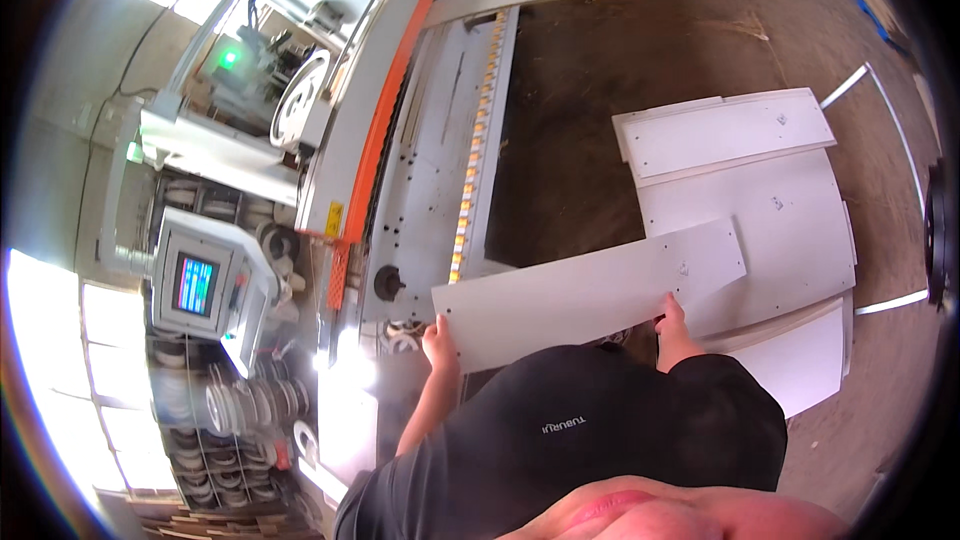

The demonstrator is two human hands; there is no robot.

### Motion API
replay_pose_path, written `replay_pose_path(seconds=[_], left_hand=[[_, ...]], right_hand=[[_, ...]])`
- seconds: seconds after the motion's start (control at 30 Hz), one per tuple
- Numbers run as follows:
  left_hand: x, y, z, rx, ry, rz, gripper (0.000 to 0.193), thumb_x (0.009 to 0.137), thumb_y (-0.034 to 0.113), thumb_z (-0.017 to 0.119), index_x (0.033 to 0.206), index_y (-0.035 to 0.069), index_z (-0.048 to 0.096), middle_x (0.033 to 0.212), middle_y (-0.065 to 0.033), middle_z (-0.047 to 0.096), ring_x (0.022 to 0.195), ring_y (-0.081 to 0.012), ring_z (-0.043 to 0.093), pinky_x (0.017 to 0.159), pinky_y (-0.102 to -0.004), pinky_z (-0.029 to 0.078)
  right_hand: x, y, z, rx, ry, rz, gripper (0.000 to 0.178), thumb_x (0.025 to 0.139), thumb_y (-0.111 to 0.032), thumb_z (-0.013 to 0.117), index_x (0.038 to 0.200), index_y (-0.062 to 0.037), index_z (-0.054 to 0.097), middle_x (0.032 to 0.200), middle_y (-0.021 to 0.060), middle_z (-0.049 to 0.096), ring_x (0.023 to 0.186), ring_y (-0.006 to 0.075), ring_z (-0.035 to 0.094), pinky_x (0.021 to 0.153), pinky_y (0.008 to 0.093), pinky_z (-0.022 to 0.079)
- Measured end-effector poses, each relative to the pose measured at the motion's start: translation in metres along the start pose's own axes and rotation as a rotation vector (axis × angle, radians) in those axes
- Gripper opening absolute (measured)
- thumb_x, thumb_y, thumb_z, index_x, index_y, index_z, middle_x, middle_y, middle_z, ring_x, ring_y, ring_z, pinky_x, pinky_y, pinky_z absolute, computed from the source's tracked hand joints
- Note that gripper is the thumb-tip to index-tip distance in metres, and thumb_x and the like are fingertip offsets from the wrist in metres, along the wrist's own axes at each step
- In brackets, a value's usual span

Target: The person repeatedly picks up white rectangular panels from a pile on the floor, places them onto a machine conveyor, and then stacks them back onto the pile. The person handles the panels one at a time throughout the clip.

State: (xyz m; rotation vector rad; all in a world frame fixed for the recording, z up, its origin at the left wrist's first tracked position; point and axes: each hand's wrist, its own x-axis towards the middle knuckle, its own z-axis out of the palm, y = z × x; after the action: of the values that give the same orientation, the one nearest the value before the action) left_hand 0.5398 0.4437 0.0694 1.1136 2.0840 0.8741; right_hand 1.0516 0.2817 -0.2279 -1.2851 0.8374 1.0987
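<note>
White panel is gripped by both hands, the left hand at its left end, the right hand along its near edge. It spans between the long machine and stacked panels; a lit control screen stands farther left.

1. Left hand: closed in a grip, one digit pointing forward.
2. Left forearm: bare, reaching forward and leaning slightly inward.
3. Right hand: likewise gripping, one digit extended forward, well apart from the left hand.
4. Right forearm: bare, only a short length visible, emerging from a black sleeve.
</note>
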Motion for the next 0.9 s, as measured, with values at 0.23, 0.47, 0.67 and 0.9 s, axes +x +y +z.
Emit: replay_pose_path(seconds=[0.23, 0.47, 0.67, 0.9], left_hand=[[0.062, -0.035, -0.066, 0.364, 0.083, 0.011, 0.067, 0.098, 0.06, 0.052, 0.079, -0.001, 0.072, 0.071, -0.0198, 0.069, 0.069, -0.0347, 0.066, 0.072, -0.0482, 0.051], [0.132, -0.086, -0.126, 0.595, 0.124, 0.04, 0.061, 0.1, 0.059, 0.042, 0.103, 0.007, 0.073, 0.099, -0.0226, 0.072, 0.098, -0.0437, 0.067, 0.088, -0.0535, 0.051], [0.15, -0.096, -0.12, 0.67, 0.288, 0.29, 0.057, 0.092, 0.042, 0.062, 0.137, 0.01, 0.052, 0.143, -0.0154, 0.053, 0.138, -0.0355, 0.043, 0.112, -0.0493, 0.034], [0.089, -0.11, -0.113, 0.313, 0.53, 0.054, 0.091, 0.083, 0.038, 0.079, 0.151, 0.0, 0.033, 0.157, -0.0243, 0.033, 0.143, -0.0398, 0.035, 0.117, -0.0486, 0.029]], right_hand=[[-0.089, -0.018, -0.037, 0.079, -0.244, -0.22, 0.042, 0.099, -0.048, 0.059, 0.124, -0.0144, 0.064, 0.118, 0.0046, 0.068, 0.108, 0.0256, 0.066, 0.089, 0.0453, 0.055], [-0.129, -0.163, -0.132, 0.13, -0.039, -0.477, 0.06, 0.102, -0.049, 0.054, 0.143, -0.0049, 0.052, 0.143, 0.0106, 0.057, 0.125, 0.0336, 0.057, 0.102, 0.0515, 0.048], [-0.153, -0.098, -0.179, -0.036, 0.099, -0.569, 0.058, 0.102, -0.05, 0.057, 0.14, -0.0061, 0.053, 0.136, 0.0081, 0.061, 0.122, 0.0307, 0.06, 0.098, 0.0456, 0.052], [-0.186, -0.018, -0.197, -0.095, -0.129, -0.509, 0.043, 0.102, -0.043, 0.061, 0.132, -0.0121, 0.058, 0.123, 0.0038, 0.067, 0.109, 0.0227, 0.066, 0.091, 0.0371, 0.055]])
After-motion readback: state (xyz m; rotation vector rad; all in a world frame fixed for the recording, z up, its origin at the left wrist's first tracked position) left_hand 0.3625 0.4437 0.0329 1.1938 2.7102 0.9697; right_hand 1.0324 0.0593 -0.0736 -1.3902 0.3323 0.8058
